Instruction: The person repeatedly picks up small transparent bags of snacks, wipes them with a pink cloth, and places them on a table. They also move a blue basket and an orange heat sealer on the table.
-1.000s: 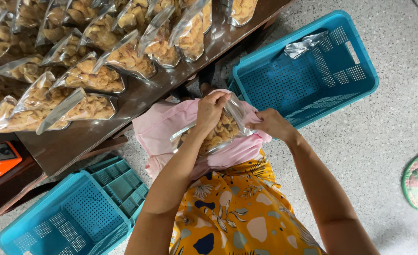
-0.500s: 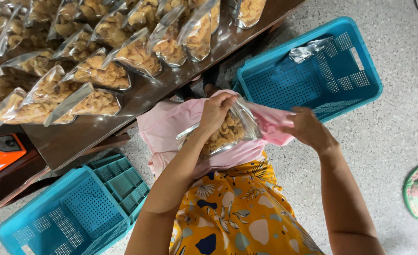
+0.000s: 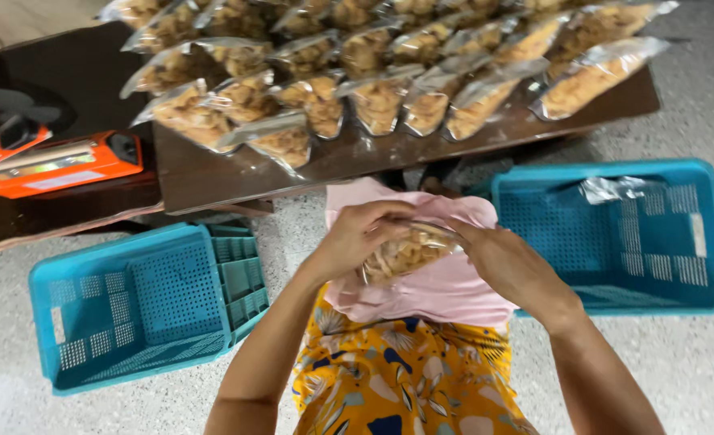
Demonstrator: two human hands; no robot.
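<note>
A dark wooden counter [image 3: 212, 173] runs across the top of the view, carrying rows of clear snack bags [image 3: 373, 89] that overlap like shingles. On the speckled floor below stand two blue plastic baskets: one [image 3: 143, 306] on the person's left, and one [image 3: 615, 234] on the right with a crumpled clear wrapper [image 3: 615, 188] lying inside near its far wall. Between the baskets, a pink cloth [image 3: 437, 290] is spread over the lap, above a yellow flowered garment [image 3: 397, 379]. An orange sealing tool [image 3: 59, 161] sits at the counter's left end.

Over the pink cloth, both hands close on one clear bag of golden chips [image 3: 405, 251]. The bag lies nearly level, its long axis running left to right and tilted slightly up toward the right. The left hand [image 3: 357, 238] curls over its left end from above, fingers bent around it. The right hand [image 3: 506, 266] grips the right end, fingers pinching the plastic there.
</note>
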